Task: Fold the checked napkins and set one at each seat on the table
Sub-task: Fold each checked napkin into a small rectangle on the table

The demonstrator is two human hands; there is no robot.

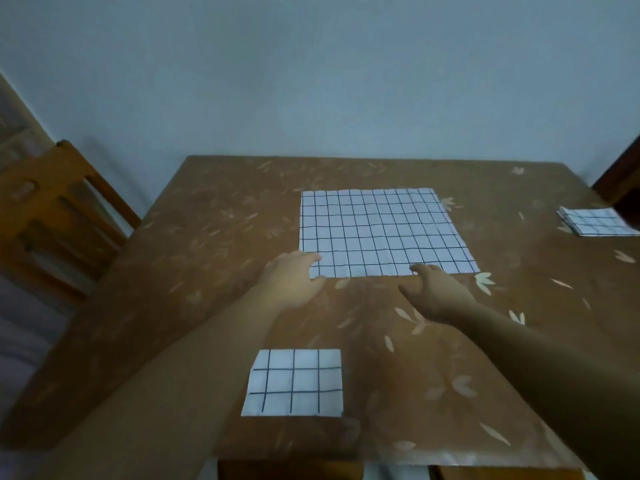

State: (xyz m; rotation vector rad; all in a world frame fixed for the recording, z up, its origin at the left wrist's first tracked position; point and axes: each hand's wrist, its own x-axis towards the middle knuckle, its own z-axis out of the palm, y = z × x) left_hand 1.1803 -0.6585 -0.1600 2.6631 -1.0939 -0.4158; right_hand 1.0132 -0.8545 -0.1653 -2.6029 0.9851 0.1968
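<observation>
A white napkin with a black check (381,230) lies spread flat in the middle of the brown table (194,237). My left hand (294,278) rests on its near left corner, fingers curled over the edge. My right hand (436,292) touches the napkin's near edge toward the right, fingers bent down onto the cloth. A folded checked napkin (294,382) lies near the table's front edge, between my forearms. A small stack of folded checked napkins (595,221) sits at the table's right edge.
The table carries a brown leaf-patterned cover. A wooden chair (59,216) stands at the left side. A dark chair back (623,178) shows at the far right. A pale wall rises behind the table.
</observation>
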